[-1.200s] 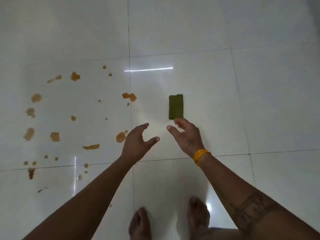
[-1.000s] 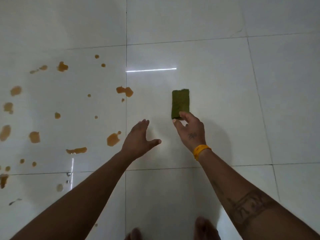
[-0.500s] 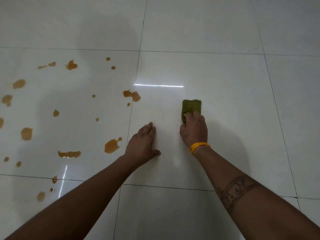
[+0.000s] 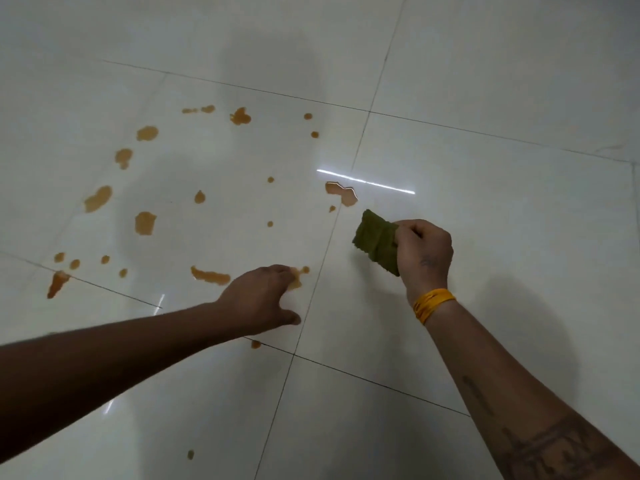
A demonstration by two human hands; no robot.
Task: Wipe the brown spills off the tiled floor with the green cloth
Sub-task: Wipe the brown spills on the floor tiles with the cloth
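Note:
My right hand (image 4: 424,252) grips the folded green cloth (image 4: 375,242), held just off the white tiled floor (image 4: 485,209). A brown spill (image 4: 342,192) lies just beyond the cloth on a grout line. My left hand (image 4: 263,299) hovers low over the floor with fingers spread, partly covering another brown spill (image 4: 297,276). A long streak (image 4: 209,275) lies just left of that hand. Several more brown spots (image 4: 145,223) scatter across the left tile.
Dark grout lines (image 4: 322,258) divide the glossy tiles. A bright light reflection (image 4: 367,181) crosses the floor beyond the cloth. Small brown drops (image 4: 256,344) lie near my left wrist and at the bottom (image 4: 190,454). The tiles to the right carry no spills.
My right hand closed on the green cloth and lifted it off the floor, shifting it left toward the spills. My left hand moved left over a spill. The view turned.

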